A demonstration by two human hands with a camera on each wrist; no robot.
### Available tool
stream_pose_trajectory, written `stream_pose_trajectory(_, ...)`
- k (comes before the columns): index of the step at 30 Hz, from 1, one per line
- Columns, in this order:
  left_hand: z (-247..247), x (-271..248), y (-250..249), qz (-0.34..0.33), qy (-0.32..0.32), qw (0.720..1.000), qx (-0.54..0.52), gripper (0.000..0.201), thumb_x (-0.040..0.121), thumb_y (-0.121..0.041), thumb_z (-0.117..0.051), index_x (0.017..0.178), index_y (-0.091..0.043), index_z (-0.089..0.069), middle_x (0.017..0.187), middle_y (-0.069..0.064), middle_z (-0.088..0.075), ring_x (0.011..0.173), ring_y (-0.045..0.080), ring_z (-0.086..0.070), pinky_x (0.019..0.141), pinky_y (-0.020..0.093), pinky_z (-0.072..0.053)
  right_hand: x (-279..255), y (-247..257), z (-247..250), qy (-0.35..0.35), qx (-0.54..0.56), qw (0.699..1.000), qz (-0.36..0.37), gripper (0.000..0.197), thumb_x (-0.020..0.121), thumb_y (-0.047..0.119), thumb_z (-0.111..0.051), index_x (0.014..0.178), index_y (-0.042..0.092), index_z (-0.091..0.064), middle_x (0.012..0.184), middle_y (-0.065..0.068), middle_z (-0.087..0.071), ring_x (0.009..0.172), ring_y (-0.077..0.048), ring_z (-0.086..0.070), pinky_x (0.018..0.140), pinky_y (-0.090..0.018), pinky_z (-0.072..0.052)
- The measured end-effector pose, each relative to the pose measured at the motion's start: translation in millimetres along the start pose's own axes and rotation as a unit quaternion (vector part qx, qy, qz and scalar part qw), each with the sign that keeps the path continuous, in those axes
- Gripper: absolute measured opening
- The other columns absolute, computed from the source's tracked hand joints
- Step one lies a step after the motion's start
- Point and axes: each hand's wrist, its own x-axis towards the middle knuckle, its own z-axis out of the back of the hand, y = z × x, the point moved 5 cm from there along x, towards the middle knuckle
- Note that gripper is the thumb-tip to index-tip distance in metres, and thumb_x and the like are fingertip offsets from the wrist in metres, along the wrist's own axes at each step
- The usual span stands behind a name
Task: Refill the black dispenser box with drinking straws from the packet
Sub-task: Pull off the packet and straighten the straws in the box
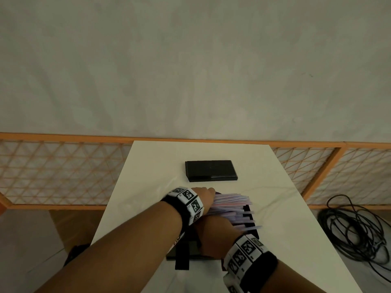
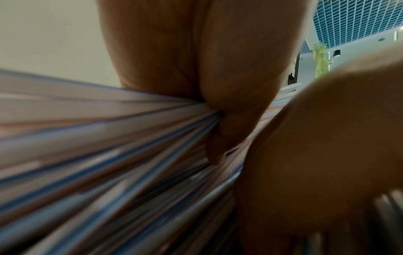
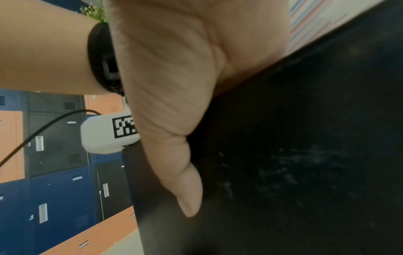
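The black dispenser box [image 1: 251, 228] stands near the table's front edge, under my crossed forearms. A fanned bundle of pale pink, blue and white straws [image 1: 230, 208] lies across its open top. My left hand [image 1: 204, 194] grips the bundle at its left end; in the left wrist view its fingers [image 2: 229, 120] press into the straws [image 2: 109, 155]. My right hand [image 1: 213, 233] reaches leftward beneath the left wrist and holds the box. In the right wrist view its thumb [image 3: 174, 120] lies flat against the black box wall [image 3: 305, 155], and the fingers are hidden. No packet shows.
A flat black lid [image 1: 211, 171] lies further back on the white table [image 1: 148, 166]. An orange lattice fence [image 1: 63, 172] runs behind the table. Coiled black cables [image 1: 355, 227] lie on the floor at the right.
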Motion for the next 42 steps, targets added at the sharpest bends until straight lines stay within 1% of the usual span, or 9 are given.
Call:
stream_pose_trajectory(7,2,7,4,0.009,0.01,1.0,0.001,0.051,0.085,-0.008,-0.058,0.127,0.0,-0.031,0.103,0.017,-0.064,0.089,0.034,-0.065,0.065,0.037,-0.046,4,-3,-5,0.044,0.03,0.998,-0.028,0.034,0.093,0.025,-0.048,0.121,0.009,-0.057,0.118,-0.015,-0.062,0.105,-0.034,-0.059,0.084,-0.038,-0.046)
stream_pose_trajectory(10,3,7,8,0.014,0.014,1.0,0.02,0.048,0.082,-0.006,-0.061,0.123,-0.001,-0.038,0.11,0.017,-0.061,0.095,0.035,-0.063,0.076,0.04,-0.051,5,-3,-4,0.063,0.03,0.997,-0.034,0.037,0.094,0.026,-0.044,0.121,0.005,-0.058,0.12,-0.017,-0.061,0.101,-0.029,-0.059,0.084,-0.037,-0.045)
stream_pose_trajectory(12,6,6,7,0.024,-0.013,0.999,0.042,0.037,0.087,-0.009,-0.053,0.122,-0.004,-0.042,0.12,0.018,-0.05,0.107,0.037,-0.053,0.085,0.044,-0.046,7,-2,-2,0.004,0.056,0.998,-0.001,0.043,0.092,0.029,-0.039,0.117,0.003,-0.062,0.114,-0.017,-0.065,0.096,-0.025,-0.064,0.081,-0.033,-0.05)
stream_pose_trajectory(14,9,5,6,0.031,-0.041,0.996,0.066,0.035,0.088,-0.01,-0.049,0.123,-0.006,-0.045,0.123,0.018,-0.042,0.111,0.037,-0.045,0.088,0.046,-0.044,6,1,0,0.008,0.057,0.998,0.015,0.042,0.095,0.027,-0.038,0.123,0.005,-0.058,0.12,-0.016,-0.063,0.108,-0.027,-0.061,0.09,-0.032,-0.048)
stream_pose_trajectory(18,1,6,7,0.003,0.001,0.996,0.088,0.034,0.087,-0.012,-0.055,0.118,-0.006,-0.043,0.116,0.017,-0.055,0.103,0.034,-0.056,0.076,0.041,-0.046,9,-3,-8,0.112,0.064,0.992,-0.004,0.043,0.099,0.026,-0.04,0.137,0.005,-0.043,0.138,-0.018,-0.048,0.126,-0.032,-0.045,0.106,-0.036,-0.032)
stream_pose_trajectory(21,1,6,8,-0.006,0.037,0.995,0.091,0.044,0.08,-0.014,-0.068,0.117,-0.009,-0.044,0.113,0.012,-0.059,0.099,0.031,-0.06,0.077,0.038,-0.05,9,-2,-6,0.083,0.048,0.995,-0.016,0.043,0.096,0.023,-0.044,0.134,0.003,-0.045,0.135,-0.02,-0.051,0.122,-0.034,-0.049,0.103,-0.038,-0.037)
stream_pose_trajectory(26,21,9,6,-0.03,0.038,0.997,0.064,0.027,0.091,-0.011,-0.05,0.117,-0.005,-0.052,0.117,0.015,-0.06,0.104,0.031,-0.06,0.079,0.033,-0.045,-6,-1,-9,0.02,0.023,0.999,-0.031,0.029,0.088,0.011,-0.045,0.112,0.001,-0.06,0.11,-0.019,-0.064,0.099,-0.039,-0.06,0.083,-0.042,-0.048)
stream_pose_trajectory(37,30,3,-7,-0.054,0.011,0.997,0.049,0.025,0.092,-0.014,-0.049,0.116,-0.007,-0.05,0.113,0.014,-0.059,0.101,0.03,-0.058,0.073,0.03,-0.038,-20,-3,-18,-0.017,-0.033,0.998,-0.042,0.029,0.093,0.013,-0.038,0.118,0.007,-0.052,0.111,-0.016,-0.062,0.1,-0.038,-0.057,0.084,-0.044,-0.043)
stream_pose_trajectory(42,28,3,6,-0.039,0.017,0.999,0.032,0.026,0.09,-0.012,-0.048,0.116,-0.008,-0.05,0.113,0.014,-0.06,0.099,0.03,-0.059,0.075,0.032,-0.042,-16,-5,-13,-0.047,-0.024,0.998,-0.044,0.032,0.066,0.029,-0.069,0.096,0.019,-0.063,0.086,-0.002,-0.068,0.077,-0.026,-0.066,0.067,-0.037,-0.053)
